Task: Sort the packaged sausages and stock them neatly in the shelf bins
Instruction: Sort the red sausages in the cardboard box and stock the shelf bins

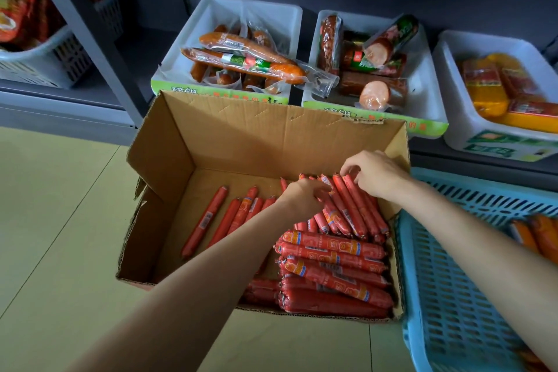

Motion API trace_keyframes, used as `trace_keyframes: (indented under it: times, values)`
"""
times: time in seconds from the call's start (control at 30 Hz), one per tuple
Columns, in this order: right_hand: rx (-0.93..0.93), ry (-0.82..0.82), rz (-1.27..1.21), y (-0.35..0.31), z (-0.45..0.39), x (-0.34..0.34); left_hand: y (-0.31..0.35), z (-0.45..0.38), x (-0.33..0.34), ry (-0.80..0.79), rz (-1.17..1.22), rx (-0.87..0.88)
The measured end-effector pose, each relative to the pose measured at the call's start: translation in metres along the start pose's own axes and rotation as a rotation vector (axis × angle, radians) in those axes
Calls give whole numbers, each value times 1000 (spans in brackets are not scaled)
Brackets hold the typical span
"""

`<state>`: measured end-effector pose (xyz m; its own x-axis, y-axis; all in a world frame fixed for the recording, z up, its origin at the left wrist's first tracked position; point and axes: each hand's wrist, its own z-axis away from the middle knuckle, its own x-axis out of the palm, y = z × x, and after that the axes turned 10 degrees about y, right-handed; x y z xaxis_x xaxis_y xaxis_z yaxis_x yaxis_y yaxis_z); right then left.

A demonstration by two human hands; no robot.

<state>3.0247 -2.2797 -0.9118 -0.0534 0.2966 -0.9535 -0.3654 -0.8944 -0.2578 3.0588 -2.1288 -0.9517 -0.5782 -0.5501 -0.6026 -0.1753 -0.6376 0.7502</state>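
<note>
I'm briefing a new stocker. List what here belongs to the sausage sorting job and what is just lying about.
Part of the job:
- thin red sausages, gripped by left hand and right hand
- cardboard box
- three white shelf bins, part filled

Just lying about:
- blue crate
- grey basket on the neighbouring shelf

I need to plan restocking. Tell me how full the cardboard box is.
Partly full. The cardboard box is open; red sausages crowd its right side, a few lie loose on the left, and bare cardboard floor shows between.

Red sausages (335,246) heaped in cardboard box (181,142); white shelf bins (169,75) behind
</note>
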Motion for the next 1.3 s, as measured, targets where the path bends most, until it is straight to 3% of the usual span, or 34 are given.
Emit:
trace_keyframes:
  times: [0.17,0.3,0.47,0.6,0.7,0.83,0.97,1.13,1.23,1.3]
  values:
    - [-75,-5,-75,-9,-2,0,-40,2,-25,114,-199,-25]
    - [-233,-90,-110,-43,5,15,-96,10,-51,29,-514,-168]
    - [-304,-303,-16,-85,-1,58,-127,21,-77,71,-466,-208]
    - [-298,-441,73,-103,-6,88,-139,29,-83,-65,-497,-257]
    - [-265,-477,68,-107,-12,99,-147,38,-85,-163,-611,-237]
    - [-232,-520,53,-111,-22,103,-151,45,-83,-158,-652,-235]
    - [-232,-503,23,-123,-22,106,-146,52,-74,-165,-679,-312]
    - [-232,-423,-161,-145,-17,112,-154,49,-85,56,-816,-304]
    - [-373,-284,-167,-156,-11,108,-162,48,-99,32,-842,-228]
    - [-481,-308,-133,-164,-1,106,-167,49,-104,-1,-842,-172]
